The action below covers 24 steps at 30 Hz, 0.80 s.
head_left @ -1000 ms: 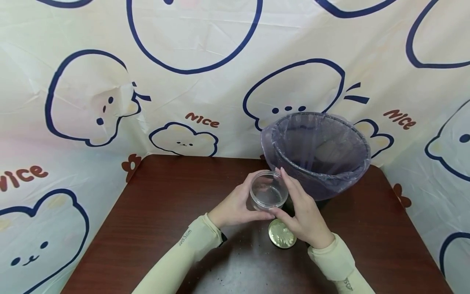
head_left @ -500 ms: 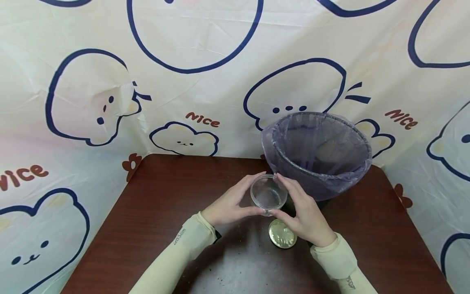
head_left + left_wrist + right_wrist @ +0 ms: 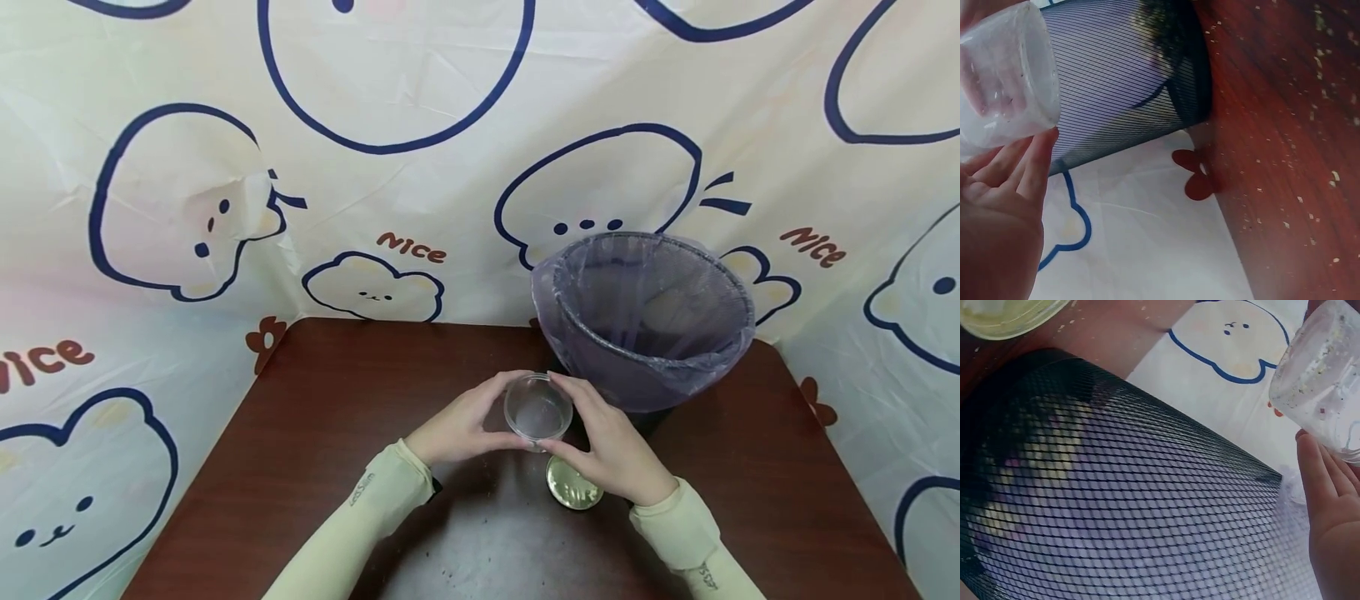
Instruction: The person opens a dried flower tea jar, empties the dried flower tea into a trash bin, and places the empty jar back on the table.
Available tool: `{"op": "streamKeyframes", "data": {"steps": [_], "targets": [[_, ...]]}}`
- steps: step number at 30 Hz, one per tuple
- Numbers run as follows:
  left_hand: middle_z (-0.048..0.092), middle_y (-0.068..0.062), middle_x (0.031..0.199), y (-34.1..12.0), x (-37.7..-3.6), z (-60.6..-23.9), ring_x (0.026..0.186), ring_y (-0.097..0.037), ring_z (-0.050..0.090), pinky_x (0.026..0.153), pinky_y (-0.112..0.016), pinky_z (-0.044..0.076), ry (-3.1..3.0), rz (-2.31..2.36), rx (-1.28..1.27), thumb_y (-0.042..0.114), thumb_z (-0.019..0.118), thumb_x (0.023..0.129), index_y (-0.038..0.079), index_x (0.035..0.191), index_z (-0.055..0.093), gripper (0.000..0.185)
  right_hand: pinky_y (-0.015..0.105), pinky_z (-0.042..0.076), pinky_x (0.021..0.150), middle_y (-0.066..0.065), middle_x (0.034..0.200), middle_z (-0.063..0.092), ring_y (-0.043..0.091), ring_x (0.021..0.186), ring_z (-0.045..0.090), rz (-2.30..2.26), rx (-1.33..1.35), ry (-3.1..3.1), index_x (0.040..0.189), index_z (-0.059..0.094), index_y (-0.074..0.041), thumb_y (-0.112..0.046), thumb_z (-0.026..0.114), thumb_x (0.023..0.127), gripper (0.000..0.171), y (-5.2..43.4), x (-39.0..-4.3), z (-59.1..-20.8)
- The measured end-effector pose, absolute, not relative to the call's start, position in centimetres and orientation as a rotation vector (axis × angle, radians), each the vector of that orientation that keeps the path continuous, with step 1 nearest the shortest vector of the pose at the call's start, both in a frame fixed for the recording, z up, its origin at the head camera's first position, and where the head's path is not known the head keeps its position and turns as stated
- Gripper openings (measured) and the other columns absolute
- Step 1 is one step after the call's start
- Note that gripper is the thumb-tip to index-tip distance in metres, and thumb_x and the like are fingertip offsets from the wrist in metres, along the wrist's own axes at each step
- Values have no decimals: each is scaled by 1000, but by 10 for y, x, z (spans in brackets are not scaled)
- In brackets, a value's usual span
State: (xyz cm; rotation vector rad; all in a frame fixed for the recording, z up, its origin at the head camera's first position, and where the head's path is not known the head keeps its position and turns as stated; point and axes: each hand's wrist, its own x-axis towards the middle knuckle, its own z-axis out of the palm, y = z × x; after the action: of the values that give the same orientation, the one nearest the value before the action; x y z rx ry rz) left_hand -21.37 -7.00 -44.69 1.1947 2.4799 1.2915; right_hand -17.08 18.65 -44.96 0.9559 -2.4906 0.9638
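Between both hands in the head view is a clear round plastic jar, held above the table just in front of the bin. My left hand grips its left side, thumb near and fingers far. On the opposite side my right hand holds it the same way. Small specks cling to the wall of the jar in the right wrist view. A shiny gold round lid lies on the table below the right hand, partly covered by it.
A mesh bin with a purple bag liner stands at the back right, close behind the right hand. Crumbs are scattered over the dark red wooden table. A printed cloth hangs around the table's back and sides.
Both hands have brought the jar slightly nearer to me and to the left, away from the bin. The lid and bin stay in place.
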Motion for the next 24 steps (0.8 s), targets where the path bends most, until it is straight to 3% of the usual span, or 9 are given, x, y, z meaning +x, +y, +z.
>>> {"op": "streamKeyframes", "data": {"steps": [15, 24], "targets": [[56, -1, 149, -74, -228, -476, 136, -12, 55, 113, -39, 47, 2427, 1220, 1130, 35, 83, 89, 19, 154, 40, 80, 45, 55, 102, 12, 146, 56, 28, 128, 63, 922, 910, -2677, 155, 40, -3, -37, 83, 89, 85, 180, -183, -472], [59, -5, 145, -72, -238, -490, 133, -18, 58, 112, -38, 48, 2430, 1138, 1105, 32, 84, 89, 14, 151, 39, 79, 44, 58, 95, 18, 141, 58, 30, 120, 67, 843, 894, -2725, 152, 41, 1, -31, 86, 87, 85, 176, -189, -485]]}}
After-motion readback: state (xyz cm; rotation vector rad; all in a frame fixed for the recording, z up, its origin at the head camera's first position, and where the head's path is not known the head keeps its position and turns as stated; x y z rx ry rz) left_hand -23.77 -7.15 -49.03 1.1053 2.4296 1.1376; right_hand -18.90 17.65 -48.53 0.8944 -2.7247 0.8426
